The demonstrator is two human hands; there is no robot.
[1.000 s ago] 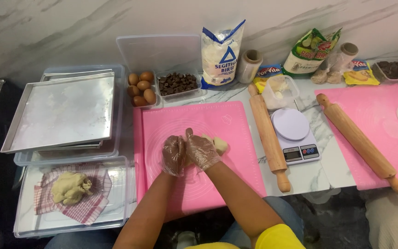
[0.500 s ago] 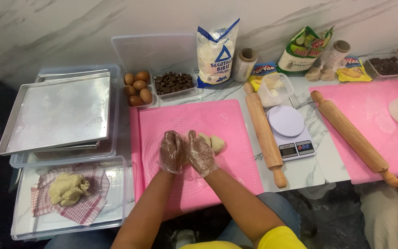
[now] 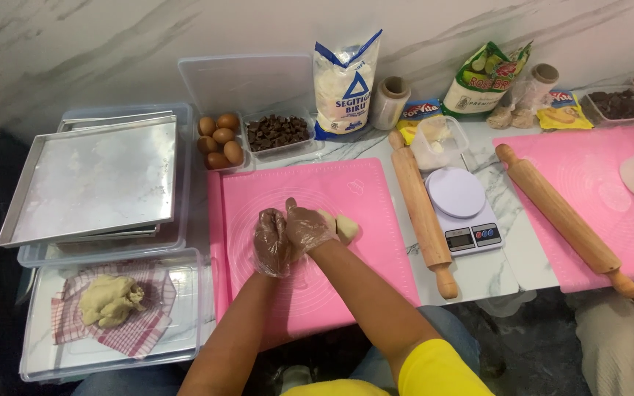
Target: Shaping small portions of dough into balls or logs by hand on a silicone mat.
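My gloved fingers (image 3: pixel 277 227) on both hands (image 3: pixel 291 238) are curled shut around a dough piece (image 3: pixel 346 227), barely shifted from a moment ago, so I'm still shaping. It's pale, lumpy, at frame centre on the pink mat (image 3: pixel 346 191), with 1 rolling pin (image 3: pixel 423 213) to its right.

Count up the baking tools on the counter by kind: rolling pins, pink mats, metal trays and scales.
Rolling pins: 2
Pink mats: 2
Metal trays: 1 clearly visible on top; more may be stacked underneath, hard to tell
Kitchen scales: 1
Total: 6
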